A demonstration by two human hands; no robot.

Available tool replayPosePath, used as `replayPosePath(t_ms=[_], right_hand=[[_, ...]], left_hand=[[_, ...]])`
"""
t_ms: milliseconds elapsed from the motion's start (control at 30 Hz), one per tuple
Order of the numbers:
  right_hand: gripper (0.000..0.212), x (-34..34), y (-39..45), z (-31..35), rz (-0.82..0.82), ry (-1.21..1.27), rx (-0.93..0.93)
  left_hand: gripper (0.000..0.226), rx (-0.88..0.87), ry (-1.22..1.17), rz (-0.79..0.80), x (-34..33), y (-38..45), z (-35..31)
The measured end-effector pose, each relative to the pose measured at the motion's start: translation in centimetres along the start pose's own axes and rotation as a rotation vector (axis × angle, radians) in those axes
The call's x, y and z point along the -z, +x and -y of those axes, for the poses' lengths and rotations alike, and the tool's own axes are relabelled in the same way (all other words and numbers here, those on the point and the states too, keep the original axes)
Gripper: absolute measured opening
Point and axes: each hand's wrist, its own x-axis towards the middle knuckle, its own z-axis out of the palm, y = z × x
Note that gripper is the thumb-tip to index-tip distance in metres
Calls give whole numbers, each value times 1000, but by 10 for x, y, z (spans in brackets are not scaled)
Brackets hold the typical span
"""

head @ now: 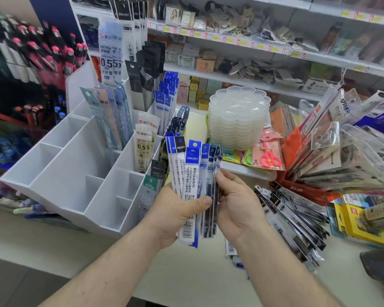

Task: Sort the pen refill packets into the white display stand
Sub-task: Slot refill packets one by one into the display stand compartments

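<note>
Several pen refill packets [192, 173] — blue-and-white sleeves, one with a black header — stand fanned just below the centre of the frame, gripped between two hands. The left hand [177, 210] clasps the lower half of the fan, thumb pressed across the front of the sleeves. The right hand [237, 204] pinches the rightmost packets by their edge, fingertips [220, 176] curled at mid-height of the sleeves.

Left of the fan stands the white display stand [60, 169], a stepped box of open compartments. Its front and left cells show bare white floor; its rear and right cells hold upright refill packets, among them pale blue sleeves [111, 120] marked 0.5 and cream sleeves [145, 142] marked 0.55.

Right of the hands, a heap of loose packets [293, 220] lies spread on the pale counter [186, 278]; how many of these are refills cannot be told at this sharpness. Above the hands — centre of the frame — a stack of clear scalloped trays [238, 120] rests beside pink scissors [269, 159] in a packet. Store shelves [264, 47] fill the upper right; red-capped pens [53, 52] occupy the upper left.
</note>
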Motion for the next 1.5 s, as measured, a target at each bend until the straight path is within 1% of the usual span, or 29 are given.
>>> replayPosePath(t_ms=[133, 267, 333, 400, 467, 500, 567, 600, 667, 733, 800, 900, 1033, 1133, 1233, 1400, 1500], right_hand=[[3, -4, -2, -4, -36, -63, 40], [5, -9, -1, -8, 11, -45, 32], [11, -7, 2, -8, 80, -82, 30], [17, 0, 7, -2, 197, -281, 35], [17, 5, 13, 8, 326, -492, 8], [16, 6, 14, 12, 363, -544, -15], [6, 5, 18, 17, 407, -570, -35], [15, 3, 19, 18, 406, -574, -24], [21, 0, 23, 20, 367, -526, 2], [22, 0, 31, 25, 277, -429, 40], [20, 0, 41, 32, 168, -364, 88], [18, -2, 58, 39, 49, -349, 165], [12, -9, 85, 38, -40, -446, 287], [4, -17, 104, 36, -84, -541, 382], [16, -29, 124, 33, -98, -610, 449], [20, -58, 147, 21, -67, -645, 438], [10, -72, 159, 14, -61, -616, 422]], left_hand=[[54, -23, 28, -45, 1, -2, -5], [46, -42, 89, -71, 0, -4, -11], [45, -64, 150, -89, 3, -4, -14], [44, -62, 195, -88, 9, -5, -20], [43, -39, 215, -71, 16, -8, -27], [43, -29, 224, -62, 18, -9, -31], [43, -25, 241, -67, 21, -12, -36], [42, -30, 248, -87, 21, -13, -38], [36, -36, 257, -180, 24, -14, -42], [25, -54, 244, -289, 28, -15, -47], [19, -84, 227, -351, 34, -16, -52], [14, -118, 227, -374, 38, -18, -58], [21, -129, 219, -403, 39, -19, -61], [22, -108, 227, -437, 41, -20, -60], [24, -87, 251, -446, 42, -19, -58], [27, -73, 276, -451, 42, -18, -59], [26, -72, 291, -460, 43, -18, -57]])
